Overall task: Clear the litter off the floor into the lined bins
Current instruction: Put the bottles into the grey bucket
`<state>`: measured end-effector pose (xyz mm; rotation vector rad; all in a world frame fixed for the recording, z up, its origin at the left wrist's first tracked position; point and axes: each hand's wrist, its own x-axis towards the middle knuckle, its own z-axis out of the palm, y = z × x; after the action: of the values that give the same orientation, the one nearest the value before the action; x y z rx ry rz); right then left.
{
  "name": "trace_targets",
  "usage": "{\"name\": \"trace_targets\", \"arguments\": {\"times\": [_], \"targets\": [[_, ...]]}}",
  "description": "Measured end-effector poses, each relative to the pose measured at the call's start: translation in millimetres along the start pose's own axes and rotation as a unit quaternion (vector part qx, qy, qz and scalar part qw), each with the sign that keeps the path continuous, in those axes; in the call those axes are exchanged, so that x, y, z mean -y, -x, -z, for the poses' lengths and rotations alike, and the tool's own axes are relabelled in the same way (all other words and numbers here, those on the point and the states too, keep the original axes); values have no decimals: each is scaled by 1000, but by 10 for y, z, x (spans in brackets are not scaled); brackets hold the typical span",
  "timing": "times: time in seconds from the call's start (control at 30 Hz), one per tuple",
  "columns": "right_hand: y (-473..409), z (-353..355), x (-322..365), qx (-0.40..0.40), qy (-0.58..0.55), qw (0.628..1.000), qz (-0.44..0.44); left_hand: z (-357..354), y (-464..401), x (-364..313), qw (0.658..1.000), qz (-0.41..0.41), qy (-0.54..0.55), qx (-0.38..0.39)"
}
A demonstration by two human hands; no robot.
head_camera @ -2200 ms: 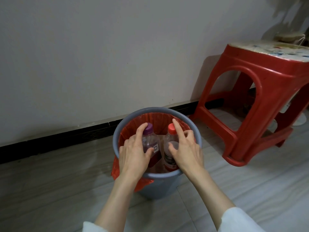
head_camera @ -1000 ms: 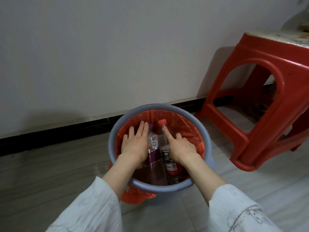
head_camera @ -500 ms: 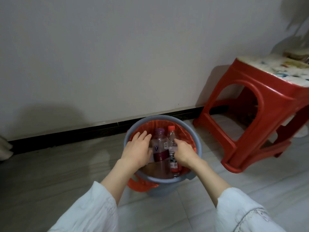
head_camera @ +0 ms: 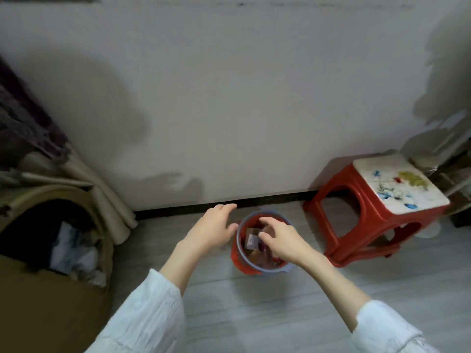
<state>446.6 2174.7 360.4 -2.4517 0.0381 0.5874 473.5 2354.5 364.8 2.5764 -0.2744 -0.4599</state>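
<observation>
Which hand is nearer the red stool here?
Right. The right hand hovers over the bin beside the red stool; the left hand is beyond the bin's far side.

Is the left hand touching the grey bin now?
Cannot tell. In the head view the left hand overlaps the grey bin rim's left edge, with no contact or gap plainly visible.

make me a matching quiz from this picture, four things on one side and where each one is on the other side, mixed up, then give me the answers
Things
1. grey plastic bin with the red liner
2. red plastic stool with a flowered top
3. left hand
4. plastic bottles

Places
A. inside the bin, partly hidden by the right hand
B. on the floor near the wall, between the two forearms
C. against the wall on the right
D. outside the bin's left rim, fingers relaxed and empty

Pairs: 1-B, 2-C, 3-D, 4-A
</observation>
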Motion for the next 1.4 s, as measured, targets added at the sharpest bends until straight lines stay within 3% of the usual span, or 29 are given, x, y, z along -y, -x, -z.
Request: {"name": "trace_targets", "arguments": {"times": [0.3,0.53,0.73,0.9,1.23,1.3,1.4], "targets": [[1137,998,2067,18,34,987,153,1858,1755,-178,973,76,123,-180],[1617,635,3088,97,42,956,275,2407,3131,124,917,195,153,-313],[2076,-38,3951,180,57,905,381,2508,4352,457,854,298,156,-397],[2477,-723,4538,253,75,865,427,2415,5310,855,808,379,157,-423],[3197,-2515,5805,289,156,814,480,2561,6925,2183,731,458,102,-496],[3357,-2830,6030,291,196,795,494,2588,7198,2445,726,498,41,-472],[3539,-3271,6346,272,218,786,510,2510,7544,2830,753,554,-6,-354]]}}
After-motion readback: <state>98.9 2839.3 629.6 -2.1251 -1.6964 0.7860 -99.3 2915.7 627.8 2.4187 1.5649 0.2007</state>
